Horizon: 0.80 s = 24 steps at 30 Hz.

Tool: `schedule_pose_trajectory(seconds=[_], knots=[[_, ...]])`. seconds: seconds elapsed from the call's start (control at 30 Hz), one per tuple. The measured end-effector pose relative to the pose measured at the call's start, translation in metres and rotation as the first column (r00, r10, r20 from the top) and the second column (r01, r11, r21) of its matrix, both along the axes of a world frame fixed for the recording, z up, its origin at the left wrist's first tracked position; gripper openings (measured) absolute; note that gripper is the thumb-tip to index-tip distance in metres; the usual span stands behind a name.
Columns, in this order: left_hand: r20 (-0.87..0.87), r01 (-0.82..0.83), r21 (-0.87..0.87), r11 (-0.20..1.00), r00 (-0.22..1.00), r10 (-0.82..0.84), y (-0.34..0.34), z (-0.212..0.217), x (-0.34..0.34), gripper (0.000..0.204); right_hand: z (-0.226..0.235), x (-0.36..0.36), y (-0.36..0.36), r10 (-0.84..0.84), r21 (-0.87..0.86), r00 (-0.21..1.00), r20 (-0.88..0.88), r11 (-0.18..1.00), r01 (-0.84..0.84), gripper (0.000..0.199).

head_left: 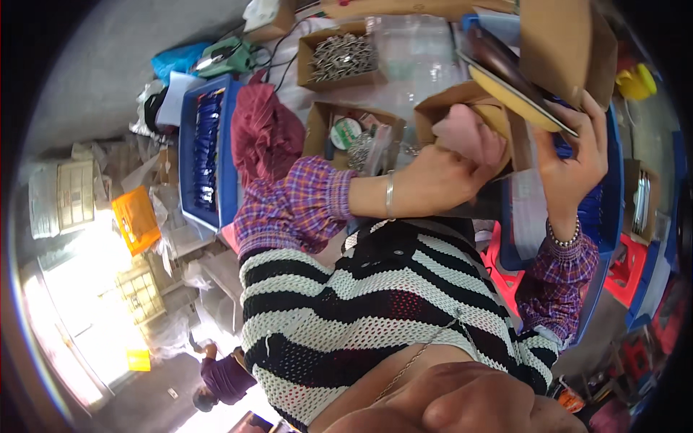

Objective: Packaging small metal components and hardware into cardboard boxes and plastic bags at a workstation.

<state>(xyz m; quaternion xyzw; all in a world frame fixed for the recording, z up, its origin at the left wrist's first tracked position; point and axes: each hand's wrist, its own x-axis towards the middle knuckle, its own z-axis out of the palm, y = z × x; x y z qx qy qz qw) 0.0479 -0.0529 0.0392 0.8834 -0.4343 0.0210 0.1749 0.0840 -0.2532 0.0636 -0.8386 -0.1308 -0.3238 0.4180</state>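
My left hand (451, 177), with a silver bangle on its wrist, is closed on a crumpled pink cloth (469, 133) at an open cardboard box (437, 101). To its right my right hand (577, 155) is raised, its thumb and fingers gripping the lower end of a long flat piece (516, 94). That piece has a glossy dark brown side and a smooth yellowish face, and it slants up to the left. Its kind cannot be told. Left of the cloth, a small cardboard box (317, 137) contains metal parts and a round green-and-white tin or roll (346, 133).
Farther back stands a cardboard box of metal pieces (343, 58). A blue crate (231, 144) with blue-wrapped items and a dark red cloth (263, 133) are on the left. Another blue crate (613, 187) is beneath my right hand. Red stools (624, 270) stand right; another person (227, 379) is lower left.
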Motion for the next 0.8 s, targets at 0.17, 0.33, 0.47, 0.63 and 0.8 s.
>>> schedule_pose_trajectory(seconds=[0.17,0.33,0.47,0.63,0.8], knots=[[-0.093,0.037,-0.062,0.997,0.995,-0.043,0.003,-0.010,0.002,0.057,-0.016,0.013,0.028,0.071,-0.079,0.995,0.068,0.995,-0.066,0.023],[-0.303,0.054,0.026,0.998,0.952,-0.044,0.016,-0.011,0.004,0.046,-0.025,0.017,0.036,0.113,-0.081,0.990,0.079,0.991,-0.107,0.024],[-0.292,0.022,-0.134,0.991,0.955,-0.061,0.027,-0.014,0.000,0.039,-0.027,0.014,0.036,0.036,-0.095,0.999,0.017,0.995,-0.035,0.024],[-0.141,-0.056,-0.336,0.940,0.990,0.009,0.045,-0.012,-0.002,0.029,-0.030,0.013,0.034,0.025,-0.043,0.999,-0.036,0.999,-0.027,0.024],[0.037,-0.043,-0.405,0.913,0.997,0.063,0.061,0.005,0.001,0.030,-0.034,0.016,0.029,0.045,0.005,0.999,-0.030,0.999,-0.045,0.024]])
